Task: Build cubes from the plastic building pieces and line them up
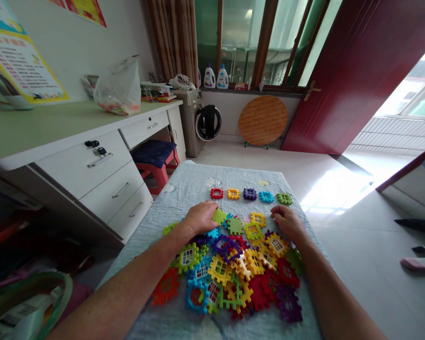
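Pile of plastic pieces (260, 288) on the near half of the table, mixed colours, overlapping, many with window cut-outs. Purple piece (289, 298) at its near right corner, orange-red piece (159, 295) at near left, blue piece (189, 300) between, closer to the left one. Left hand (202, 218) at the pile's far left edge, fingers part bent, thumb and fingers about a light green piece (219, 216); firm grip or just touching, can't tell. Right hand (288, 222) just past the pile's far right side, fingers loosely curled, thumb near fingertips; no piece shows in it, inside hidden, can't tell if holding. Beyond the hands, a spaced row, left to right: red frame (212, 194), yellow frame (233, 194), purple frame (250, 194), blue frame (266, 197), green frame (284, 198). All flat on pale blue cloth (156, 222). Left, past the table: stool (156, 153) by the desk (78, 115), clear bag (118, 89) on top. Further back: washer (190, 127), door ajar; round board (263, 120) near the wall; two bottles (209, 78) on the sill.
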A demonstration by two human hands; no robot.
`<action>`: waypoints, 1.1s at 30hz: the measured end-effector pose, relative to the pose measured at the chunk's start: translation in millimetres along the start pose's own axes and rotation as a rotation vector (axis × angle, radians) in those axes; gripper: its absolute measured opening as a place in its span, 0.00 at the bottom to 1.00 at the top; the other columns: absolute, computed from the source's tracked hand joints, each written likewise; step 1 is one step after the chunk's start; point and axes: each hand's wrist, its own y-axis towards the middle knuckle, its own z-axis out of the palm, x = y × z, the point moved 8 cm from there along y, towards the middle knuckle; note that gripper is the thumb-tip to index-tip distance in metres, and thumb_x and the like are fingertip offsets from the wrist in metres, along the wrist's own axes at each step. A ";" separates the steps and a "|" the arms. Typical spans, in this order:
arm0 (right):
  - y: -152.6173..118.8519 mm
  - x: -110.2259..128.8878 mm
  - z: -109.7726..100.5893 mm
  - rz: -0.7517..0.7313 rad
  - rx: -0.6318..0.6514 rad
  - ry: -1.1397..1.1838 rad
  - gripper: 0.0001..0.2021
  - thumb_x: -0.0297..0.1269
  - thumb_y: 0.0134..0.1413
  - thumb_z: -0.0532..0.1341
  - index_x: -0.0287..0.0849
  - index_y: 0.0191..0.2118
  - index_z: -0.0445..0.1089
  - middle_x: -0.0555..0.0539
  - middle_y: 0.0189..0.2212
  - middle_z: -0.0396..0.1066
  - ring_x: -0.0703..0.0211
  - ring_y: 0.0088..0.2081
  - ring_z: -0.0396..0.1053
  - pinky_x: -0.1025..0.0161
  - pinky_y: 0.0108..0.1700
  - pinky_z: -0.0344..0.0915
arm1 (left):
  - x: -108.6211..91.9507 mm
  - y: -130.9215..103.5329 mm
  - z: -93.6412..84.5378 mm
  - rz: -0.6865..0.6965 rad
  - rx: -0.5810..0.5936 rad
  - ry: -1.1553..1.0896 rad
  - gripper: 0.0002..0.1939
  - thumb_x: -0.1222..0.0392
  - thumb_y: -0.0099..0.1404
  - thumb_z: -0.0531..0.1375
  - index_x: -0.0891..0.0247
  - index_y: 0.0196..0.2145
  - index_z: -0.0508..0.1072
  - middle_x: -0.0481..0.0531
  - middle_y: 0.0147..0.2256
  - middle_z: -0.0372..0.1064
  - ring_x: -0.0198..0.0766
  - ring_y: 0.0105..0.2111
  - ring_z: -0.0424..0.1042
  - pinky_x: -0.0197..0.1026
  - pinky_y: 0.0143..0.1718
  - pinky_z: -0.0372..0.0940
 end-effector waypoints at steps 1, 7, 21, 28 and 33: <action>-0.1 1.1 -0.2 -0.009 -0.003 -0.017 0.12 0.37 0.42 0.54 0.44 0.33 0.72 0.51 0.25 0.74 0.61 0.24 0.66 0.65 0.26 0.60 | -0.6 0.3 0.6 0.004 0.000 0.008 0.21 0.58 0.51 0.61 0.60 0.44 0.70 0.56 0.41 0.69 0.48 0.40 0.70 0.42 0.38 0.63; 0.2 2.0 0.0 -0.014 0.016 -0.044 0.11 0.37 0.44 0.54 0.44 0.34 0.71 0.51 0.25 0.73 0.61 0.24 0.66 0.65 0.26 0.60 | 2.4 1.3 2.4 0.012 -0.034 -0.008 0.22 0.64 0.49 0.58 0.59 0.45 0.69 0.54 0.39 0.69 0.45 0.38 0.70 0.39 0.35 0.62; -5.6 22.9 1.0 -0.093 0.036 -0.127 0.10 0.37 0.46 0.55 0.43 0.34 0.71 0.50 0.27 0.73 0.61 0.25 0.66 0.63 0.30 0.62 | 27.2 -16.5 -31.9 0.154 -0.217 -0.326 0.30 0.71 0.52 0.54 0.62 0.55 0.64 0.57 0.54 0.62 0.44 0.55 0.62 0.45 0.57 0.56; -46.7 114.0 25.8 -0.532 0.157 -0.186 0.13 0.34 0.51 0.56 0.43 0.43 0.70 0.43 0.42 0.72 0.52 0.44 0.66 0.53 0.48 0.61 | 91.5 -46.4 -28.1 -0.115 -0.073 -0.425 0.24 0.56 0.55 0.57 0.64 0.51 0.68 0.57 0.50 0.69 0.46 0.49 0.68 0.44 0.52 0.62; -69.0 136.0 57.3 -0.676 0.249 -0.218 0.25 0.32 0.51 0.57 0.46 0.57 0.62 0.43 0.54 0.66 0.48 0.53 0.60 0.47 0.54 0.57 | 110.5 -56.1 -16.5 -0.169 -0.029 -0.511 0.22 0.53 0.55 0.56 0.63 0.47 0.70 0.54 0.42 0.73 0.44 0.43 0.71 0.42 0.46 0.64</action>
